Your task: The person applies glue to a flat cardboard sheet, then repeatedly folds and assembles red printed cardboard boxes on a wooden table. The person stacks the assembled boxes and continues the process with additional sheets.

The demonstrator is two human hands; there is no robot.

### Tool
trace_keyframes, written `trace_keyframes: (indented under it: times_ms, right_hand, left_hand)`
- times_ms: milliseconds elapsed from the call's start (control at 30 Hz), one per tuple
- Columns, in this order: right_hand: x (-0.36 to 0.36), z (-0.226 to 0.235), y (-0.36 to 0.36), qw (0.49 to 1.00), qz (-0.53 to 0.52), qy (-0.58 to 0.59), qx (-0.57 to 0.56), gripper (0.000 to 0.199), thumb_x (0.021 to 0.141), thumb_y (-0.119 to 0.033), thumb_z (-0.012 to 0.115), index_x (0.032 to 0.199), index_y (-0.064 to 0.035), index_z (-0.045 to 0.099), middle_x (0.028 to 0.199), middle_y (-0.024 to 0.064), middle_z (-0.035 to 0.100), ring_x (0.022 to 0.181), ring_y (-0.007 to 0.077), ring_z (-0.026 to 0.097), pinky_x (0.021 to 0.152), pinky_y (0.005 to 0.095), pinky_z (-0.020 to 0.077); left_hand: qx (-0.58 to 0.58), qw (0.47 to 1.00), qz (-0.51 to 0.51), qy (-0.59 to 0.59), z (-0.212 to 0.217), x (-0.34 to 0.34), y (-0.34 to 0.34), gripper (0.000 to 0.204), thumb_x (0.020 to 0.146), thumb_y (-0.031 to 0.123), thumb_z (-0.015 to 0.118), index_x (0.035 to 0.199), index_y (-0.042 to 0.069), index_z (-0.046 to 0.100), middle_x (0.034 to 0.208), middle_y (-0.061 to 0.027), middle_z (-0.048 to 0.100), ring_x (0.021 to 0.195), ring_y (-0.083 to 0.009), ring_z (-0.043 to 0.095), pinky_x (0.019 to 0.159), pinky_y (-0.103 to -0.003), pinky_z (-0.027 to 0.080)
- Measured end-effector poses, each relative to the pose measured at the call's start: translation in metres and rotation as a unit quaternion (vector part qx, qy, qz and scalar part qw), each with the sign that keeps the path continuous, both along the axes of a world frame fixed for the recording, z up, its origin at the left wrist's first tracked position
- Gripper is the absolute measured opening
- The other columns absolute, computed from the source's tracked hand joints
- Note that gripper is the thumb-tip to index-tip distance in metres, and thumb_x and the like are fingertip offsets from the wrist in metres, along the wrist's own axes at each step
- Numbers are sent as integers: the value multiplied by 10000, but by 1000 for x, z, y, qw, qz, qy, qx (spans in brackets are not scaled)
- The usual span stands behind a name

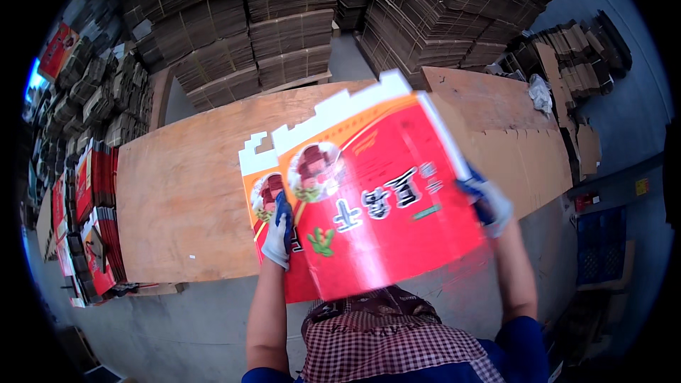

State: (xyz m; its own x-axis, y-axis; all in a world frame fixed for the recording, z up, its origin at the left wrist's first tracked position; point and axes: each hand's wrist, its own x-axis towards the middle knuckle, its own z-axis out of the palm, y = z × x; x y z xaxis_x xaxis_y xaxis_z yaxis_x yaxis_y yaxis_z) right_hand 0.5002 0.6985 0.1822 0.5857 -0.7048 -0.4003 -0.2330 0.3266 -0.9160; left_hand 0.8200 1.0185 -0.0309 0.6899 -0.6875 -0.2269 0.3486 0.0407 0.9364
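Right grip (489,202) on front sheet (383,213); rear sheet (264,195) mostly hidden.

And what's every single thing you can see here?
printed sheets: at least two, mostly red, in both hands
tabletop: one, brown, middle
tied cardboard bundles: many, brown, beyond tabletop
cardboard piles: several, brown, both sides
printed stacks: several, red, left
crumpled thing: one, whitish, tabletop's right
crate: one, blue, right
wall: one, bluish, right
floor: one, grey, below
checked garment: one, purplish, bottom
left hand: one, grey-blue glove, sheets' left
right hand: one, grey-blue glove, sheets' right
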Motion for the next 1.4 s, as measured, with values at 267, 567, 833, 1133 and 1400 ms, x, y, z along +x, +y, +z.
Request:
trace_keyframes:
  times_ms: [267, 567, 833, 1133, 1400]
  right_hand:
    - [-4, -123, 101, 997, 45, 41, -39, 809, 916, -92, 738, 1590, -52, 291, 1474, 81, 511, 1277, 160, 516, 1050, 290, 440]
    - [20, -82, 127, 933, 128, 297, -159, 690, 916, -247, 687, 1542, -230, 398, 1176, 247, 675, 984, 379, 698, 893, 413, 535]
    - [-45, -89, -11, 808, -57, 416, -414, 424, 949, -276, 664, 1322, -75, 643, 1162, 182, 710, 942, 318, 707, 852, 399, 553]
    - [42, -48, -4, 972, 56, 53, -223, 401, 985, -167, 609, 1354, -10, 606, 1172, 116, 694, 1040, 184, 664, 951, 339, 522]
    - [161, -106, -46, 736, 289, 215, -573, 443, 1002, -359, 556, 1407, -183, 586, 1562, 85, 424, 1503, 324, 271, 1253, 495, 156]
  left_hand:
    - [-162, 970, 32, 181, 65, 26, 38, 869, 758, -49, 642, 1564, 88, 348, 1501, -172, 485, 1330, -312, 529, 1105, -424, 459]
    - [254, 792, -72, -550, 89, -30, -66, 667, 849, 284, 727, 1467, 147, 520, 1561, -184, 408, 1466, -422, 306, 1226, -540, 178]
    - [284, 718, -158, -615, 79, -84, -154, 600, 936, 470, 613, 1457, 181, 540, 1659, -122, 240, 1546, -385, 107, 1241, -595, 27]
    - [288, 729, -168, -598, 75, -78, -148, 588, 924, 466, 626, 1433, 177, 566, 1646, -146, 260, 1543, -403, 114, 1240, -599, 25]
    - [280, 743, -171, -584, 77, -78, -153, 597, 927, 471, 615, 1444, 179, 559, 1633, -151, 287, 1544, -396, 124, 1240, -599, 30]
